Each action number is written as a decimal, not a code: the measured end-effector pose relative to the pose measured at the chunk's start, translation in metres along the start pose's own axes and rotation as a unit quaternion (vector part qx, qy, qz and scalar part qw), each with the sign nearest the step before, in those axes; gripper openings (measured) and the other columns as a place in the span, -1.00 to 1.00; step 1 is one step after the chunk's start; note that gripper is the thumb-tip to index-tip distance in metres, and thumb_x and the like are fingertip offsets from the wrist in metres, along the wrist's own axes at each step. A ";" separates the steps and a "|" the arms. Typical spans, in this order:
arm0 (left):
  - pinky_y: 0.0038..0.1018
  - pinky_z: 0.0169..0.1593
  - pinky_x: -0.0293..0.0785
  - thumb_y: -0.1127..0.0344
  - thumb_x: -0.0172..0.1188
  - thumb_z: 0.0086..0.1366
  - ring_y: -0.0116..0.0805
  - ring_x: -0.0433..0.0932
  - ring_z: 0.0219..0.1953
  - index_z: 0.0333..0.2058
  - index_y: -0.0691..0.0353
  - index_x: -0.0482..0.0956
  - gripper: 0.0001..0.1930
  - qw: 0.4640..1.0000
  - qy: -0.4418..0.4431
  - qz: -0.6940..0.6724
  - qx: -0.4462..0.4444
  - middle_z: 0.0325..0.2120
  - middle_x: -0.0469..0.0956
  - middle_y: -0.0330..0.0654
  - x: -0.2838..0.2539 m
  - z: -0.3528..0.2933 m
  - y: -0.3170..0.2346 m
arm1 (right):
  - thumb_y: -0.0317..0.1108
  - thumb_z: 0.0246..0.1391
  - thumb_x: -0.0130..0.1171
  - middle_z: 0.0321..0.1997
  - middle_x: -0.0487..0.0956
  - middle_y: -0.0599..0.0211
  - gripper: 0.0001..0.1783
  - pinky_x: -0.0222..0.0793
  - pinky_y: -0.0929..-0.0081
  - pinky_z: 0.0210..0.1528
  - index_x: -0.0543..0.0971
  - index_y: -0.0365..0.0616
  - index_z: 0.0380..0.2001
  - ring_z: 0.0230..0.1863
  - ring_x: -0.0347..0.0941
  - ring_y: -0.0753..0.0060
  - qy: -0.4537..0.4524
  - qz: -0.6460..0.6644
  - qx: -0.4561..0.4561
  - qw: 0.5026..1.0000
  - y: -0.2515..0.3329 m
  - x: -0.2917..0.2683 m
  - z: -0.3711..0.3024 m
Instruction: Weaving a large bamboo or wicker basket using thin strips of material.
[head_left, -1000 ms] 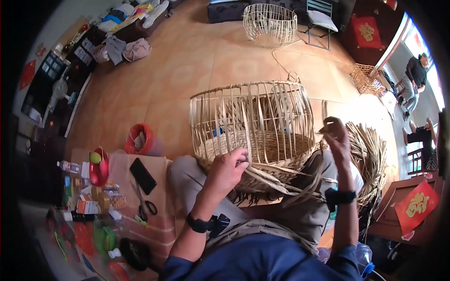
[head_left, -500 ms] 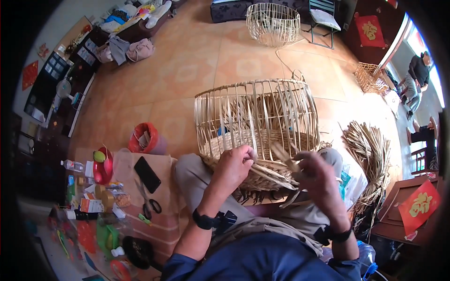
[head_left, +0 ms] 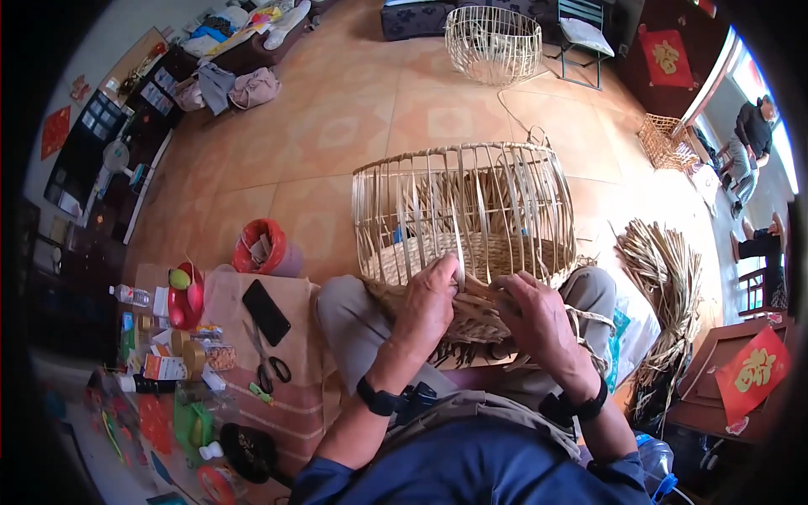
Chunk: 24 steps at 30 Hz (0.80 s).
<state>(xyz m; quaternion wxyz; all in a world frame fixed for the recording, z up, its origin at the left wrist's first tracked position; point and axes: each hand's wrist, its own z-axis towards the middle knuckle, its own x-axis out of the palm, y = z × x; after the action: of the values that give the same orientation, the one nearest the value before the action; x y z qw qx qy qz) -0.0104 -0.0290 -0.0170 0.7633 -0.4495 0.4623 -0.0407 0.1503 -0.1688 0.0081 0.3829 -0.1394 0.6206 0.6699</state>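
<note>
A half-woven basket [head_left: 404, 246] leans across my lap, its pale rods bare near the hooped rim and tightly woven straw lower down. My left hand [head_left: 431, 296] is closed, thumb and fingers pinching the weave beside an upright strip on the near side. Close by on the right, my right hand [head_left: 534, 318] is closed on a straw strand, mostly hidden by the fingers. A loose straw end [head_left: 593, 318] trails to the right of that hand, over my knee.
Straw bundles [head_left: 661, 290] lie at my right. Scissors [head_left: 271, 367], a phone [head_left: 267, 312] and several bottles and packets cover the cloth at my left. A red-lined bin [head_left: 266, 248] stands beyond. A rod frame [head_left: 493, 46] sits far off; a person [head_left: 752, 139] is at far right.
My right hand has come left and in against the weave, beside my left hand; the straw it held out has been drawn down. My left hand stays nearly in place.
</note>
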 end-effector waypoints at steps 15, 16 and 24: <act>-0.28 -0.12 0.60 0.62 0.34 0.17 -0.05 0.69 -0.15 -0.15 0.28 0.55 -0.72 0.999 -0.018 -0.008 0.029 -0.24 0.64 -0.05 0.002 -0.008 0.019 | -0.46 0.06 0.23 -0.31 0.51 0.17 -0.74 0.51 0.06 -0.31 0.54 -0.09 -0.14 -0.29 0.58 -0.04 0.055 -0.177 -0.040 0.982 -0.001 0.004 -0.006; -0.28 -0.15 0.60 0.64 0.34 0.15 -0.04 0.68 -0.18 -0.17 0.28 0.56 -0.73 0.998 -0.020 0.005 0.053 -0.22 0.63 -0.06 0.003 -0.010 0.022 | -0.46 0.05 0.22 -0.27 0.50 0.17 -0.74 0.51 0.07 -0.27 0.54 -0.09 -0.14 -0.22 0.56 -0.03 0.044 -0.175 -0.052 0.982 -0.004 0.004 -0.005; -0.21 0.03 0.44 0.45 0.26 0.22 -0.13 0.56 -0.07 -0.26 0.18 0.62 -0.89 0.960 -0.035 0.182 0.212 -0.13 0.62 -0.16 -0.019 -0.007 0.009 | -0.46 0.00 0.21 -0.17 0.47 0.18 -0.71 0.47 0.10 -0.12 0.51 -0.15 -0.14 -0.06 0.45 0.03 0.032 -0.188 -0.085 0.978 -0.017 0.003 0.003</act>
<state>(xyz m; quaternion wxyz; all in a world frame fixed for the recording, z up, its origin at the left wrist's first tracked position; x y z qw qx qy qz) -0.0294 -0.0187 -0.0119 0.8509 -0.1868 0.4906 0.0180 0.1611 -0.1658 -0.0060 0.4687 -0.3073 0.5361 0.6312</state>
